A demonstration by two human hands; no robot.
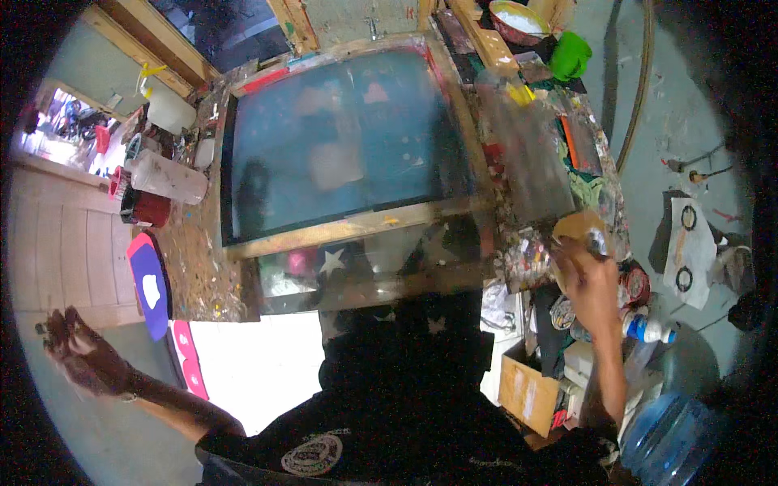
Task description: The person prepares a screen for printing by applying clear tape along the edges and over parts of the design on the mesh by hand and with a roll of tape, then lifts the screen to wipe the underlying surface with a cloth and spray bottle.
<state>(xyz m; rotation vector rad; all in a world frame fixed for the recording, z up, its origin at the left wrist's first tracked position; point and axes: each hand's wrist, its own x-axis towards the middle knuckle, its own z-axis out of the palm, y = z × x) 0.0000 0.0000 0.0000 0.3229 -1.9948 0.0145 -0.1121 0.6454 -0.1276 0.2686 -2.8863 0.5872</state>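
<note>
In front of me lies a wooden-framed printing screen (365,220) with a blue-grey mesh, pale shapes showing in it. My left hand (85,356) is raised off to the left, away from the bench, its fingers loosely bent and apart. No clearly visible thing is in it. At the bench's right front, my right hand (587,279) has its fingers closed at the edge of a tan rounded piece (582,229). Motion blur hides what exactly that piece is. A greyish blurred flat strip (531,158) lies beside the screen's right side.
White plastic bottles (168,176) and a dark red tub (148,209) stand left of the screen. A purple flat piece (151,283) hangs at the bench's left edge. A green cup (570,55) and bowl (519,23) sit back right. A cardboard box (528,395) and water jug (671,437) stand lower right.
</note>
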